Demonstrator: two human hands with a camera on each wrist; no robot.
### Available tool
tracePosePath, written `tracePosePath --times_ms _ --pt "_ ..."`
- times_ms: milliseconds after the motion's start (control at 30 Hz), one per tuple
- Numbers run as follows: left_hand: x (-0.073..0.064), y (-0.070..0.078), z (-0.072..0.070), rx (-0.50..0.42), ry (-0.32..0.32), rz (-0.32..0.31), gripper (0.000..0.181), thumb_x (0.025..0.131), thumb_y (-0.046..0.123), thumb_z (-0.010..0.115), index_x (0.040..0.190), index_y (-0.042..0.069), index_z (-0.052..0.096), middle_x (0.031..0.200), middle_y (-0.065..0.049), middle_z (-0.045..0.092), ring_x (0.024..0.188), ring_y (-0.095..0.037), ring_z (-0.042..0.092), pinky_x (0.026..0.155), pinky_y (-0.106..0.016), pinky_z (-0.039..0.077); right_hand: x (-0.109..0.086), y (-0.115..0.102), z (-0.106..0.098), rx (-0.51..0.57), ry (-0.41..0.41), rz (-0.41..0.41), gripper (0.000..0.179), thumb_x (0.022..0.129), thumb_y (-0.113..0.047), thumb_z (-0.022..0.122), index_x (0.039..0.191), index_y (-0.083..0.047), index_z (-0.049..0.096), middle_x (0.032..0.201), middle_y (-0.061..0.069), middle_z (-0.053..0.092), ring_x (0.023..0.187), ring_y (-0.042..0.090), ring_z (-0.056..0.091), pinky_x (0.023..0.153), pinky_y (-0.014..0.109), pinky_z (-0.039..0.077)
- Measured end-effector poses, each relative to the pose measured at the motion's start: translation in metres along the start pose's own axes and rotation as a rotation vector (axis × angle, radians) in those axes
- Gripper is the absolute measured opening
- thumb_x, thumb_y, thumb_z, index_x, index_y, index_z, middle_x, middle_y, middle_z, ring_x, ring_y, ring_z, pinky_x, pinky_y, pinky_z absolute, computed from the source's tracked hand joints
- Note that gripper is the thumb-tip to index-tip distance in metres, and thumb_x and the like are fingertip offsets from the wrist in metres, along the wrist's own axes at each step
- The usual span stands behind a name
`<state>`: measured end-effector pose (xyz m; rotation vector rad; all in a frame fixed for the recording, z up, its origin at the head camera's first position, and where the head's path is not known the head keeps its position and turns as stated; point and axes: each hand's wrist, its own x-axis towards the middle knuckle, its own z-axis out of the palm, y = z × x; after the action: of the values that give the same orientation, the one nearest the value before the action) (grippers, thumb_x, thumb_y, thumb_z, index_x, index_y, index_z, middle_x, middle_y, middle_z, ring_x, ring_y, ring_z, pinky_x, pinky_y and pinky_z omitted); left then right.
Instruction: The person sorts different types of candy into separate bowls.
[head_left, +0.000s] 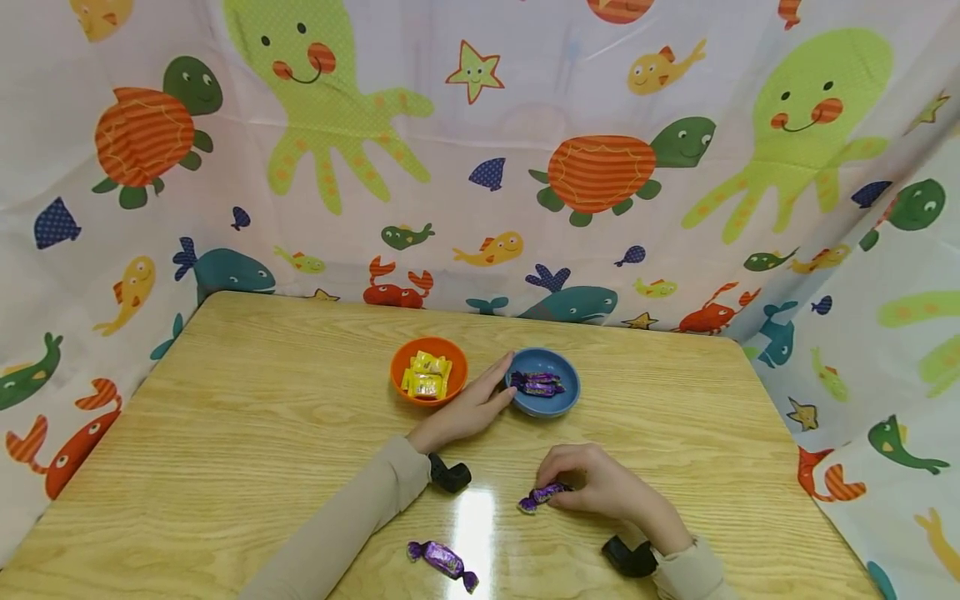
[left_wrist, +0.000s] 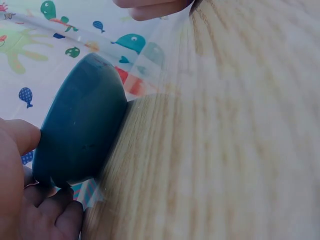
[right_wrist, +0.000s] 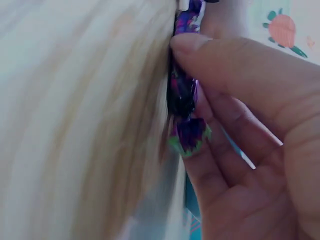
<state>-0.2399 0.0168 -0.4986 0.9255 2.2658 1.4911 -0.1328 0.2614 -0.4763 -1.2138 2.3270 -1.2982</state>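
My left hand (head_left: 474, 406) holds the left side of a blue bowl (head_left: 543, 408), thumb at the near side and fingers farther back. Inside the bowl lie several purple-wrapped candies (head_left: 538, 384). In the left wrist view the bowl's outer wall (left_wrist: 82, 120) shows beside the thumb and bent fingers. Low over the table, my right hand (head_left: 592, 481) pinches a purple twist-wrapped candy (head_left: 542, 497) between thumb and fingers. The right wrist view shows the thumb across this candy (right_wrist: 183, 92), its twisted end sticking out. Another purple candy (head_left: 444, 560) lies on the table near the front.
An orange bowl (head_left: 396, 375) with several yellow packets (head_left: 427, 377) stands left of the blue bowl, close to the left hand. The wooden table (head_left: 262, 400) is enclosed by a curtain (head_left: 465, 200) printed with sea animals. Black wrist devices (head_left: 450, 475) sit at both cuffs.
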Motion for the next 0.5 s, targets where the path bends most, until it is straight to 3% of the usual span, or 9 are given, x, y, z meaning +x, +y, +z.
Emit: tracePosePath --times_ms 233,500 --pt "0.001 0.0 0.0 0.008 -0.001 0.002 0.063 0.108 0.029 0.04 0.161 0.013 0.008 0.167 -0.004 0.007 0.15 -0.01 0.006 0.121 -0.041 0.013 -0.002 0.012 0.005 0.133 0.039 -0.021 0.026 0.081 0.011 0.074 0.1 -0.007 0.075 0.1 0.012 0.07 0.092 0.025 0.065 0.077 0.035 0.057" --pt "0.001 0.001 0.001 0.005 -0.004 -0.008 0.063 0.109 0.028 0.04 0.161 0.013 0.007 0.167 -0.004 0.006 0.15 -0.011 0.005 0.121 -0.041 0.012 -0.003 0.013 0.003 0.173 0.038 -0.014 0.022 0.085 0.005 0.073 0.103 -0.008 0.075 0.102 0.01 0.069 0.095 0.025 0.065 0.08 0.035 0.057"
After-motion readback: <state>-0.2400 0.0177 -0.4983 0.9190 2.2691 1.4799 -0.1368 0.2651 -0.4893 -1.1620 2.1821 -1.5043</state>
